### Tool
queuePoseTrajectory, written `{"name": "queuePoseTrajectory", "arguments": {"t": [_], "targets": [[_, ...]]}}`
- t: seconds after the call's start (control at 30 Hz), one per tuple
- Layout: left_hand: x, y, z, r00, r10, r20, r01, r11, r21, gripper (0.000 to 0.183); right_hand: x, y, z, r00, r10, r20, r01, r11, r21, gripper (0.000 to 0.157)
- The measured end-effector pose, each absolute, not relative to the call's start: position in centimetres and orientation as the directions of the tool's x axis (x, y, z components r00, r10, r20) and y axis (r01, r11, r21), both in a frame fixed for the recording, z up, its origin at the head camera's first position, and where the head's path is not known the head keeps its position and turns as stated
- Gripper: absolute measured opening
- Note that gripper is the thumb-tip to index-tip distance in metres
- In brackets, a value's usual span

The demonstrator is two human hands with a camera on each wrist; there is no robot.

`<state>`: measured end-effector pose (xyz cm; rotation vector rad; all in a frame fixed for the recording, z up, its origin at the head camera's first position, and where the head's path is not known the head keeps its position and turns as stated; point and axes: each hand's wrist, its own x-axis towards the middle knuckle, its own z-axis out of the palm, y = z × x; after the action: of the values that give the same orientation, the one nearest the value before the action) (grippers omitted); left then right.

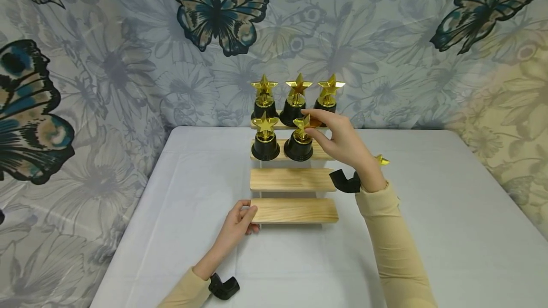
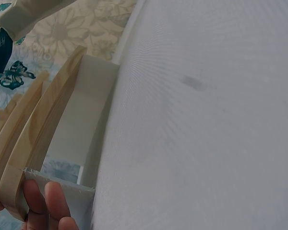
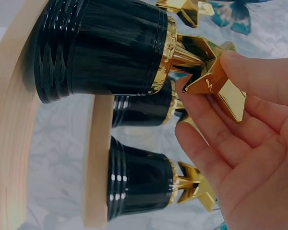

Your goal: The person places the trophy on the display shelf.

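My right hand (image 1: 342,139) pinches the gold star of a small trophy (image 1: 298,150) between thumb and fingers. That trophy's black base stands upright on the second board from the back of a wooden tiered stand (image 1: 295,210). In the right wrist view, the thumb lies on the star (image 3: 212,72) and fingers are behind it. To its left, on the same board, stands another star trophy (image 1: 265,147). My left hand (image 1: 237,222) grips the left end of the stand's lowest front board; the left wrist view shows fingertips (image 2: 56,199) under that board (image 2: 38,129).
Three more star trophies stand on the back board, among them the left one (image 1: 264,103). A gold star tip (image 1: 382,160) shows beyond my right forearm, the rest hidden. White cloth covers the table (image 1: 192,175); a butterfly-print backdrop (image 1: 376,75) hangs behind and at the sides.
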<state>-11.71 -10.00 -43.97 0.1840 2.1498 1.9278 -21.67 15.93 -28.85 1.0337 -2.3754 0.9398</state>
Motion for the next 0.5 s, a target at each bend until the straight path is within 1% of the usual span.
{"name": "queuePoseTrajectory", "arguments": {"t": [0.5], "targets": [[-11.8,-10.1,-43.9,-0.962,0.261,-0.085,-0.058,0.108,0.992,0.030,-22.8,15.3,-29.3,-0.676,-0.498,0.544,-0.737,0.484,-0.473,0.039]]}}
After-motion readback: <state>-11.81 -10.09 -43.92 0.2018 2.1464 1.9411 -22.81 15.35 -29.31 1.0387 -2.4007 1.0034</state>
